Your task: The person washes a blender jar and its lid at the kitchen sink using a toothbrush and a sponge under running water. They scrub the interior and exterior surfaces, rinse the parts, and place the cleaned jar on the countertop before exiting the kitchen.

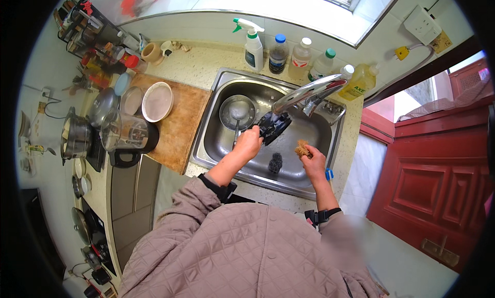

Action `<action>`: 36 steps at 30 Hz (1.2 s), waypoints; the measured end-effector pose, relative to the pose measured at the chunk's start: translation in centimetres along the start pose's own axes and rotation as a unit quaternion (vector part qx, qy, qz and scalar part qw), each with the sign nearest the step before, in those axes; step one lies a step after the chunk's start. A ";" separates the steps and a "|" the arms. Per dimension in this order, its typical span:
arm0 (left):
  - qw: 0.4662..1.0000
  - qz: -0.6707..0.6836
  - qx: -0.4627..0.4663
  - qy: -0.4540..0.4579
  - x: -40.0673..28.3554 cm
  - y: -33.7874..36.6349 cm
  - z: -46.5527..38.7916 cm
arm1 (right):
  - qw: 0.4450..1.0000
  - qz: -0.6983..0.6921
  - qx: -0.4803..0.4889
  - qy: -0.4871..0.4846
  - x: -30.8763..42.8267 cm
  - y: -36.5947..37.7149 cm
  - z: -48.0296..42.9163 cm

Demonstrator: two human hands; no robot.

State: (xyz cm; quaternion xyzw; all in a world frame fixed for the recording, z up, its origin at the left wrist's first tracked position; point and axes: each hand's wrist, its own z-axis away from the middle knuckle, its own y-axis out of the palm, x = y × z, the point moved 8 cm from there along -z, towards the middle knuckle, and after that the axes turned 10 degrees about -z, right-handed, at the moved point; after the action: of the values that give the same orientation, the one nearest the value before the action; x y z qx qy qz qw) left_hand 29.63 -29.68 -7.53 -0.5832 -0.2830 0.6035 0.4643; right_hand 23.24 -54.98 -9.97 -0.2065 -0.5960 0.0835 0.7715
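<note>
My left hand point(248, 142) grips a black round plastic part point(275, 127), perhaps a blender lid, tilted beneath the spout of the chrome faucet point(299, 92). White streaks, foam or water, show on it. In my right hand point(315, 162) is a tan fibrous scrubber point(301, 148), held over the right side of the steel sink point(309, 128). A dark grey scouring pad point(275, 163) lies on the sink bottom between my hands. Left of the black part, a round metal pan point(225, 114) rests in the sink with a metal ladle point(237, 111) in it.
Behind the sink stand a spray bottle point(253, 50), several capped bottles point(277, 56) and yellow dish soap point(357, 83). On the left, a wooden board point(181, 116) bears a white bowl point(157, 101) and a blender jug point(129, 133). A red door point(425, 182) is at right.
</note>
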 end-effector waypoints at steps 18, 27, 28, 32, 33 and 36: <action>0.945 -0.029 -0.203 0.256 -2.8 -5.6 3.8 | 0.997 0.013 -0.020 -0.069 -0.5 -0.2 -0.3; 0.944 -0.028 -0.250 0.216 -1.2 -8.4 5.5 | 0.999 0.021 0.022 0.025 0.5 0.7 -0.6; 0.940 -0.036 -0.251 0.227 -1.1 -8.9 6.0 | 0.999 0.020 0.018 -0.021 1.8 0.8 -1.0; 0.916 -0.030 -0.310 0.253 -0.5 -11.2 8.6 | 0.993 0.022 0.014 -0.115 5.0 2.3 -4.2; 0.913 -0.034 -0.319 0.254 -0.4 -11.7 9.1 | 0.992 0.011 0.020 -0.127 5.5 2.8 -5.1; 0.908 -0.046 -0.335 0.247 0.2 -12.9 10.3 | 0.997 -0.042 0.050 -0.040 4.9 4.7 -8.1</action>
State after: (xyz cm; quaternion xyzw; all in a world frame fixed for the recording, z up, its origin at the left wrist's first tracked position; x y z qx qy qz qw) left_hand 22.64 -22.18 5.47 -0.8213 -0.3710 0.2879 0.3239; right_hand 32.85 -50.64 -9.22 -0.1388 -0.6297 0.0890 0.7591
